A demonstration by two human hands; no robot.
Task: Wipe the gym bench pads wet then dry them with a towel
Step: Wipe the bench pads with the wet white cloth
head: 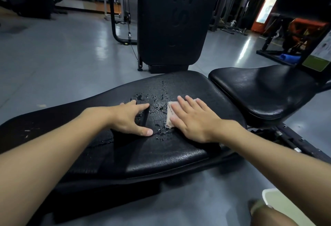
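Observation:
A long black bench pad (pixel 179 156) stretches across the middle of the view, with water droplets (pixel 154 98) beaded on its centre. My right hand (pixel 193 120) lies flat with straight fingers on a small pale pink cloth (pixel 169 116), pressing it onto the pad; most of the cloth is hidden under the palm. My left hand (pixel 130 118) rests spread on the pad just left of the wet patch, holding nothing. A second, smaller black seat pad (pixel 265 89) sits to the right, separated by a narrow gap.
A tall black upright pad or machine housing (pixel 175 20) stands right behind the bench. Grey gym floor (pixel 62 55) surrounds it. A machine frame (pixel 274 46) with a blue roll (pixel 290 58) stands at the right. My knee and a pale shoe (pixel 268 206) show at bottom right.

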